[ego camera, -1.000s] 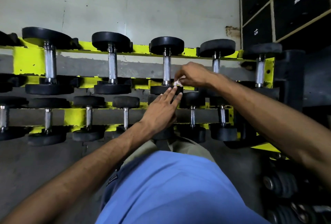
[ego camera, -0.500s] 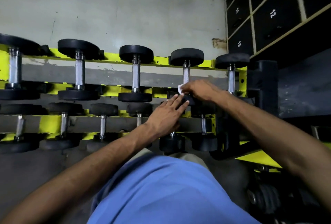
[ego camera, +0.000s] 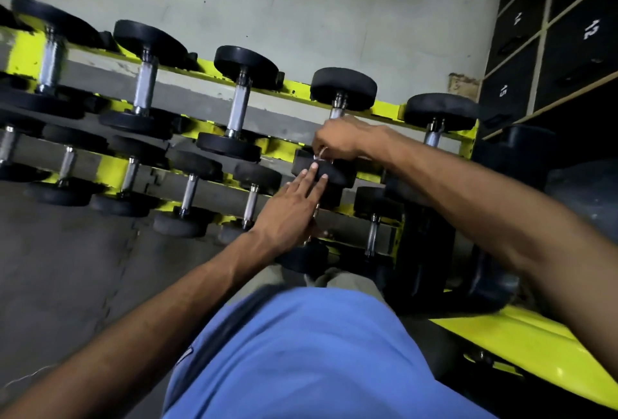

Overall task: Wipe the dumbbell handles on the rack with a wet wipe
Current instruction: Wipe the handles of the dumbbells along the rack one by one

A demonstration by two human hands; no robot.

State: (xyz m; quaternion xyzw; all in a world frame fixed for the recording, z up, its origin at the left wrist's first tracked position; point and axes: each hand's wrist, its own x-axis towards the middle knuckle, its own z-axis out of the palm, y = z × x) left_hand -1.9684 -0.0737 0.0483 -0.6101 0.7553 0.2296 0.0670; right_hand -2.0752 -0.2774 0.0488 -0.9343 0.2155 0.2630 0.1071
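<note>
A yellow rack [ego camera: 388, 110] holds two rows of black dumbbells with chrome handles. My right hand [ego camera: 341, 137] is curled round the handle of the fourth upper dumbbell [ego camera: 342, 87], with a white wet wipe [ego camera: 321, 155] showing under its fingers. Only a short piece of that handle shows above the hand. My left hand [ego camera: 291, 207] lies with straight fingers on the near black head [ego camera: 337, 172] of the same dumbbell.
Other upper dumbbells sit to the left [ego camera: 239, 97] and right [ego camera: 438, 114]. Smaller dumbbells [ego camera: 189, 197] fill the lower row. Black numbered cubbies [ego camera: 561, 33] stand at the right. Grey floor [ego camera: 67, 268] lies at the left, a yellow frame [ego camera: 518, 345] at lower right.
The view has swung and tilted. My right hand with the wipe went from the third upper dumbbell to the fourth and now wraps its handle. My left hand followed onto that dumbbell's head.
</note>
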